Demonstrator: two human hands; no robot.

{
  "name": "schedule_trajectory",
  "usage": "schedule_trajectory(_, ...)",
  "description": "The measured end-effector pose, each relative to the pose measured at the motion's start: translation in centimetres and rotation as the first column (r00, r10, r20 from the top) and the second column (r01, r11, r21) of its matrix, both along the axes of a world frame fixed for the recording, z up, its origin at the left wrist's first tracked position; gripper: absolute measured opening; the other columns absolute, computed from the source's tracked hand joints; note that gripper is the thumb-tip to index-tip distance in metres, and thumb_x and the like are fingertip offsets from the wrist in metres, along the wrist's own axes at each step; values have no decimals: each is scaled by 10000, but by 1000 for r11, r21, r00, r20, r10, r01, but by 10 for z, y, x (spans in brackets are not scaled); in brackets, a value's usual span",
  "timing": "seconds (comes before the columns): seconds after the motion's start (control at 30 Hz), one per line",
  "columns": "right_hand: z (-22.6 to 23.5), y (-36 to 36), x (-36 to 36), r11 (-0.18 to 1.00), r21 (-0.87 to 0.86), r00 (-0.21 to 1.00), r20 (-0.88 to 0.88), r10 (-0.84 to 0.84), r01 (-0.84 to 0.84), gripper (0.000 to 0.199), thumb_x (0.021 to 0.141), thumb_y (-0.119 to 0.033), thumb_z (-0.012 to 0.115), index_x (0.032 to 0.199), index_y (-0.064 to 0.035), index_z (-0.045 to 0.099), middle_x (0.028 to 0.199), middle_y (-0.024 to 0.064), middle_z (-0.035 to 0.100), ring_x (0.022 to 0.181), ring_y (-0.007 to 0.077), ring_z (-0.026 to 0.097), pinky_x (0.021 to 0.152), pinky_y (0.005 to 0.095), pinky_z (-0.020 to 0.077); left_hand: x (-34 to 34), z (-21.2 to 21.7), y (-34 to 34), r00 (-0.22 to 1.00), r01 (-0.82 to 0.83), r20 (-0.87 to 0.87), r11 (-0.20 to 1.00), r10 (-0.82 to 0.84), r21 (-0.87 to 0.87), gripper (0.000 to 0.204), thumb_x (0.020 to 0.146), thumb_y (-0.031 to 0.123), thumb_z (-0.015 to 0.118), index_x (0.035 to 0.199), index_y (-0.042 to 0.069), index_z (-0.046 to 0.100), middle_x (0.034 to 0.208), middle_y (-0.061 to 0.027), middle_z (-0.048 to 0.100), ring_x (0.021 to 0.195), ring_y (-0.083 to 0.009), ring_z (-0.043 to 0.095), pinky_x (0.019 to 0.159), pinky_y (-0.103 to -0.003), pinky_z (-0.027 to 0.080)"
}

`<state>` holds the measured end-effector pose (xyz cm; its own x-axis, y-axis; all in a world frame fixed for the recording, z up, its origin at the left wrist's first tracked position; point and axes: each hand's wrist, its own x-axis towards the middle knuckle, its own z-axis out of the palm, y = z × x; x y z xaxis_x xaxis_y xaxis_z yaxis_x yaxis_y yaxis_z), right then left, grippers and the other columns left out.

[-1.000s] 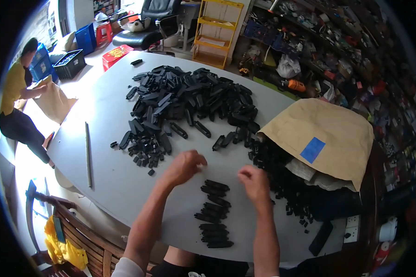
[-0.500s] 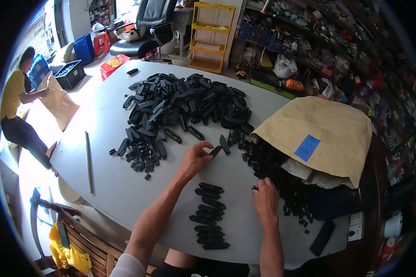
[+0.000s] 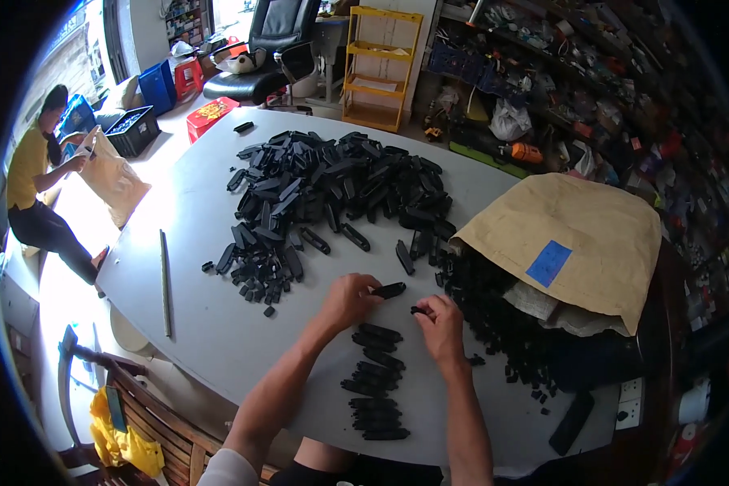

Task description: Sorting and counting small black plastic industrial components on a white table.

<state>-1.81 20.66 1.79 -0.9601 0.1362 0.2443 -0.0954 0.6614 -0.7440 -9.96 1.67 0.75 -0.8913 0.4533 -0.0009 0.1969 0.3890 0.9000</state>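
My left hand (image 3: 351, 300) pinches an elongated black plastic part (image 3: 390, 290) by its left end, just above the table. Close by on the right, my right hand (image 3: 441, 326) holds a small black piece (image 3: 418, 310) between thumb and fingers; the two pieces are apart. Below my hands lies a column of similar black parts (image 3: 379, 379), set side by side. A large heap of the long black parts (image 3: 332, 178) covers the far middle of the table, with small black pieces (image 3: 261, 279) at its near left edge. One long part (image 3: 404, 257) lies alone beyond my hands.
On the right, a tan sack (image 3: 599, 235) with a blue patch lies over a spread of small black pieces (image 3: 494, 324). A thin rod (image 3: 165, 283) rests on the white table (image 3: 211, 340) at left. Another person (image 3: 36, 178) stands at far left with a tan bag (image 3: 109, 182).
My left hand has lifted the long part and brought it nearer. My right hand has moved up and left toward it, carrying the small piece. The view has shifted slightly.
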Motion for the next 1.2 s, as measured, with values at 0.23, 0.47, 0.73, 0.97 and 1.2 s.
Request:
schedule_trajectory(0.23, -2, 0, -9, 989, -144, 999, 33, -9, 13, 152, 771, 76, 622, 912, 20, 615, 858, 92, 570, 716, 188, 591, 628, 288, 482, -13, 18, 8, 817, -25, -558, 959, -143, -282, 338, 793, -30, 548, 1050, 149, 676, 1120, -129, 570, 915, -316, 571, 801, -362, 477)
schedule_trajectory(0.47, -7, 2, -9, 984, -177, 999, 19, -26, 29, 132, 769, 99, 613, 887, 37, 611, 817, 45, 555, 624, 103, 566, 560, 232, 465, -23, 15, 10, 772, 138, -527, 903, -355, -407, 400, 707, -63, 558, 1023, 158, 665, 1244, -117, 506, 1143, -299, 476, 955, -386, 386)
schedule_trajectory(0.73, 6, -7, -9, 987, -152, 997, 71, -41, 52, 136, 767, 36, 652, 895, 14, 612, 851, 93, 566, 707, 192, 595, 620, 309, 475, -24, 5, 6, 598, 222, -692, 913, -405, -343, 241, 735, -19, 596, 930, 112, 650, 1079, -105, 560, 1047, -276, 521, 887, -378, 410)
schedule_trajectory(0.97, 12, -18, -18, 992, -128, 997, 75, 6, 4, 173, 747, 55, 653, 910, 11, 617, 883, 110, 577, 739, 221, 607, 639, 321, 483, -7, -5, 0, 894, 158, -407, 983, -184, -97, 207, 650, 0, 666, 848, 28, 615, 865, -109, 532, 807, -311, 555, 697, -380, 462)
schedule_trajectory(1.2, 3, -22, -27, 984, 134, 989, -80, 127, -116, 207, 708, 98, 659, 902, 33, 621, 859, 122, 573, 767, 256, 604, 666, 325, 482, -2, -8, -1, 916, 125, -383, 992, -120, -12, 197, 655, 8, 683, 836, 5, 605, 889, -128, 539, 840, -333, 568, 730, -392, 469)
